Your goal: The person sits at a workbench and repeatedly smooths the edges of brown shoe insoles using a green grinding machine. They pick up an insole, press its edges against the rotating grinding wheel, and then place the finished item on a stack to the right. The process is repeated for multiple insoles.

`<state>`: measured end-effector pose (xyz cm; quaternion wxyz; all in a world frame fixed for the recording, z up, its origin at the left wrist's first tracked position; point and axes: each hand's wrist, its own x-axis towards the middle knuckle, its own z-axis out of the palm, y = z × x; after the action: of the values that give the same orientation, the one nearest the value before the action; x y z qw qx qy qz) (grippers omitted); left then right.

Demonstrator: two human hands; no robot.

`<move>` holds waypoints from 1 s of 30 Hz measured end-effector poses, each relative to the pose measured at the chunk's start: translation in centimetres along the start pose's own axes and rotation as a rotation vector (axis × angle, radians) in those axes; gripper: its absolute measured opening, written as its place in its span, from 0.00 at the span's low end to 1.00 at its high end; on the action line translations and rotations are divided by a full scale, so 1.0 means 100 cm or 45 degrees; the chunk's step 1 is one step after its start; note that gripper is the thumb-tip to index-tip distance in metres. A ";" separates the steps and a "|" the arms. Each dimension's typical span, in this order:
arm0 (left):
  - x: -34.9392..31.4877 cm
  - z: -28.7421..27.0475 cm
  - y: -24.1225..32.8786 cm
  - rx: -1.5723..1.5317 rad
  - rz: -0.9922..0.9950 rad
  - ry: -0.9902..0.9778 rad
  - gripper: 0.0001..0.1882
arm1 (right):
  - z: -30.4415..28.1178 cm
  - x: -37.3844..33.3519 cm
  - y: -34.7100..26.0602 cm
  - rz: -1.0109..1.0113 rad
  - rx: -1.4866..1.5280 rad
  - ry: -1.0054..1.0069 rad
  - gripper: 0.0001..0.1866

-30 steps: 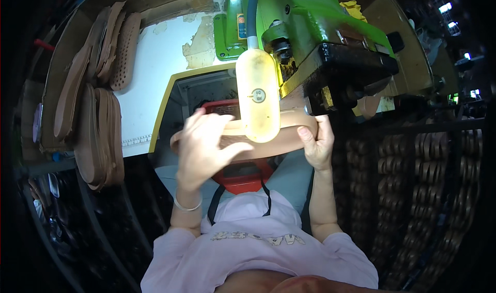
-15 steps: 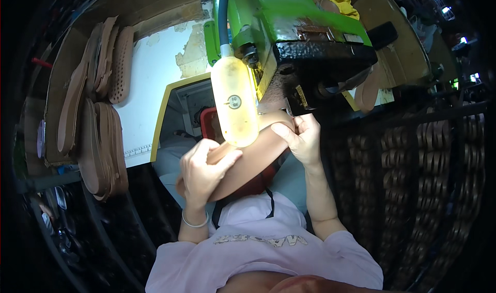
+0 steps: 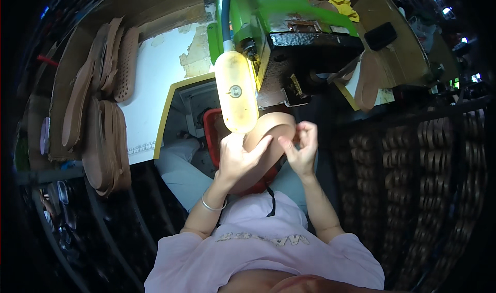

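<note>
A tan shoe sole (image 3: 277, 123) is held tilted over my lap, its rounded end toward the machine. My left hand (image 3: 238, 157) is closed round its left side, thumb lying across the face. At the right edge of that sole, my right hand (image 3: 304, 147) is closed with curled fingers, the thumb against the rim; the fingertips are partly hidden. Just above my left hand hangs a lit yellow-white lamp (image 3: 236, 104), covering part of the view. The green machine (image 3: 289, 6) with its dark head (image 3: 315, 55) stands directly beyond the sole.
Several tan soles (image 3: 101, 148) are stacked in the cardboard box at left, beside a white tabletop (image 3: 142, 107) with a yellow edge. A red bin (image 3: 211, 133) sits below the lamp. Another sole (image 3: 368, 81) lies right of the machine. Racks of soles (image 3: 434, 164) fill the right side.
The sole has been turned to stand steeper, with its rounded end up. My left hand has moved right and up along it; my right hand has shifted slightly down, its fingers curled more.
</note>
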<state>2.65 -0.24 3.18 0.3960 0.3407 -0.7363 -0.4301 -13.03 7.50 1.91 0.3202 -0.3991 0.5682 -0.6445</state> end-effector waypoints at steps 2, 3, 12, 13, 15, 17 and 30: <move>0.008 0.012 0.002 -0.092 -0.063 -0.017 0.17 | -0.015 -0.026 0.015 0.115 -0.034 -0.180 0.27; 0.012 0.015 0.010 -0.197 -0.163 -0.006 0.16 | -0.018 -0.041 0.021 0.292 0.154 -0.279 0.30; -0.007 0.006 0.007 -0.944 -0.447 0.091 0.20 | -0.106 -0.114 0.043 0.528 0.088 0.176 0.14; -0.005 -0.001 0.008 -0.945 -0.444 0.033 0.22 | -0.105 -0.099 0.032 0.358 0.114 0.421 0.14; -0.008 -0.008 -0.004 -1.024 -0.438 -0.017 0.24 | -0.100 -0.065 0.009 0.052 0.126 0.715 0.14; -0.009 -0.012 -0.012 -1.017 -0.421 -0.022 0.24 | -0.101 -0.041 -0.001 -0.151 0.084 0.744 0.16; -0.031 -0.026 -0.034 -1.165 -0.523 0.165 0.32 | -0.111 -0.006 0.015 0.001 0.141 0.396 0.14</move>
<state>6.86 0.10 -0.01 0.4569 0.2959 -0.3641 -0.7558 -22.58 13.09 -0.11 0.2502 -0.2762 0.5745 -0.7287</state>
